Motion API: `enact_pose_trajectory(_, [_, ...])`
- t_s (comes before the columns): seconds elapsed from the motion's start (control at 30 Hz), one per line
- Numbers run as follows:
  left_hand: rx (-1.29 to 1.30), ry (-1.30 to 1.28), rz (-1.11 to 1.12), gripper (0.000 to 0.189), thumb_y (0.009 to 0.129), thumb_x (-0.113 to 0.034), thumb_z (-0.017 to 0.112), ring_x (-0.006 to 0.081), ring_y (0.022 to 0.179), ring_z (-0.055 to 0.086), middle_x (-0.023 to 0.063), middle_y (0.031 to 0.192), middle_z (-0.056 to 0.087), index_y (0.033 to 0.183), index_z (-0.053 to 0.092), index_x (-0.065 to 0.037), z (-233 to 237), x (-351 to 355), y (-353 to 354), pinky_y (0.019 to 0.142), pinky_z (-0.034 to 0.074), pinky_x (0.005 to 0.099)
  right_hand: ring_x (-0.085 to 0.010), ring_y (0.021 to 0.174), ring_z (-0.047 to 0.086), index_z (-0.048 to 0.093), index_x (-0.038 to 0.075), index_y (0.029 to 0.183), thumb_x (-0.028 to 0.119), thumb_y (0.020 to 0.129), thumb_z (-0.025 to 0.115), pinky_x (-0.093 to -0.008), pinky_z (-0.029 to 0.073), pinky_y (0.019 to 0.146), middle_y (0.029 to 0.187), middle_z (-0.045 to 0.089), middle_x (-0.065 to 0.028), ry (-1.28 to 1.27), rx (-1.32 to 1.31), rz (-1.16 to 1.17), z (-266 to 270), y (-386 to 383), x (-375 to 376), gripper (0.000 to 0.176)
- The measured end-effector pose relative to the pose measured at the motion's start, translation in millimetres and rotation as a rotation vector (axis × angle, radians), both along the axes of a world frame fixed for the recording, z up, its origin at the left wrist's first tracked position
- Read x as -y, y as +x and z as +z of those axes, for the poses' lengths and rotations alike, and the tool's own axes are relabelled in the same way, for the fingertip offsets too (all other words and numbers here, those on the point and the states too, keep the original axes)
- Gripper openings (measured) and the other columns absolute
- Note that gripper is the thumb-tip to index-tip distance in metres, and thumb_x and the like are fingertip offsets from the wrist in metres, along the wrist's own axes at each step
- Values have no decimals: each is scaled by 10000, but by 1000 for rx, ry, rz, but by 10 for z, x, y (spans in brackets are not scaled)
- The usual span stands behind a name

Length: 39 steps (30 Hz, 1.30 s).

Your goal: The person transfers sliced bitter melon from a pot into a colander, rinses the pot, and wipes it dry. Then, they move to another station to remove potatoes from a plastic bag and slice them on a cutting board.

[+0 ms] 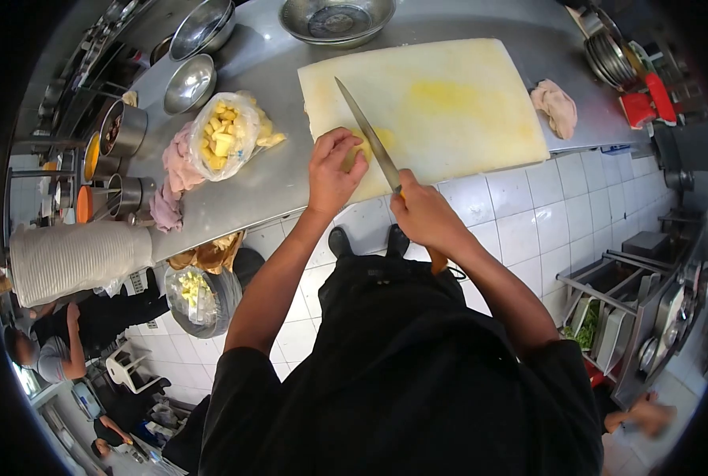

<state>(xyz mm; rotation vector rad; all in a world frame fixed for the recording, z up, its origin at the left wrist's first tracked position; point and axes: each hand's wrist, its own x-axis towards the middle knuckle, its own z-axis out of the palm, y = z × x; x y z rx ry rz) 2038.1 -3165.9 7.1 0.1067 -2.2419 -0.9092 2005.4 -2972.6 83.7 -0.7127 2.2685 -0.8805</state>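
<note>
My right hand is closed around the orange handle of a long knife, whose blade points up and left over the white cutting board. Beside the blade, my left hand holds a yellow piece of food with curled fingers, near the board's front left corner. Yellow stains mark the board. To the left, an open plastic bag holds several yellow chunks.
Metal bowls and pink cloths lie left on the steel table; another cloth lies right. A lined bin stands below left. Other people are at the lower left and a hand at the lower right.
</note>
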Motion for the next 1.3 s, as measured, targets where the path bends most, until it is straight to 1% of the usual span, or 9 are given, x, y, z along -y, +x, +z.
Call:
enact_pose_trajectory(0.07, [6,18,-6,209,759,-19,732,272,983,624,87,1076,635,967,717,-14,8,-6,1,810,540,357,-527,871,627,444,-61,1063,132,941,509,-593,465,835,827,643,-344,19,-1,2,-68,-95,181,237])
enact_pose_trajectory(0.37, [18,19,-16,196,782,-20,724,277,989,625,98,1088,632,977,717,-6,22,2,17,828,545,351,-527,817,630,443,-60,1068,125,942,488,-595,473,793,798,638,-347,39,20,-32,78,-153,151,228])
enact_pose_trajectory(0.47, [30,32,-10,193,787,-20,723,274,989,625,100,1089,632,979,718,-3,20,-13,22,831,543,352,-491,811,644,450,-42,1132,188,980,494,-545,476,752,820,649,-318,77,37,-29,177,-97,62,278])
enact_pose_trajectory(0.67, [31,20,-6,188,787,-13,721,266,994,628,99,1087,632,974,720,0,13,-11,22,829,546,349,-527,839,627,450,-64,1102,132,957,503,-584,470,792,817,647,-335,11,53,-48,264,-7,-38,250])
enact_pose_trajectory(0.77, [27,17,-3,189,784,-11,722,263,989,632,97,1087,632,973,720,0,21,-15,18,827,549,347,-525,850,628,452,-64,1097,130,955,509,-580,472,799,828,652,-328,-15,38,-34,222,2,-52,247])
enact_pose_trajectory(0.87, [17,28,-5,190,783,-13,721,260,977,636,96,1087,633,973,721,-2,23,-18,16,825,552,345,-478,829,643,452,-46,1124,178,986,502,-527,473,767,822,652,-291,30,46,-28,191,-2,-46,268])
enact_pose_trajectory(0.97, [15,20,-2,193,781,-14,720,257,969,639,96,1086,634,974,721,-5,36,-20,14,823,554,345,-485,821,641,445,-48,1104,175,983,502,-539,473,754,803,649,-295,9,42,-24,161,-15,-29,260])
enact_pose_trajectory(1.07, [12,18,1,192,777,-18,722,259,969,638,95,1085,634,969,720,-7,40,-6,5,831,550,351,-529,868,630,446,-56,1077,126,943,506,-583,480,816,855,648,-346,31,-13,-6,68,-84,157,234])
enact_pose_trajectory(1.3, [22,41,-7,179,781,-29,724,275,972,627,97,1063,637,957,715,-1,17,-11,15,855,528,370,-522,873,639,452,-48,1075,145,931,504,-580,487,827,860,649,-351,15,50,-32,-165,-283,397,246])
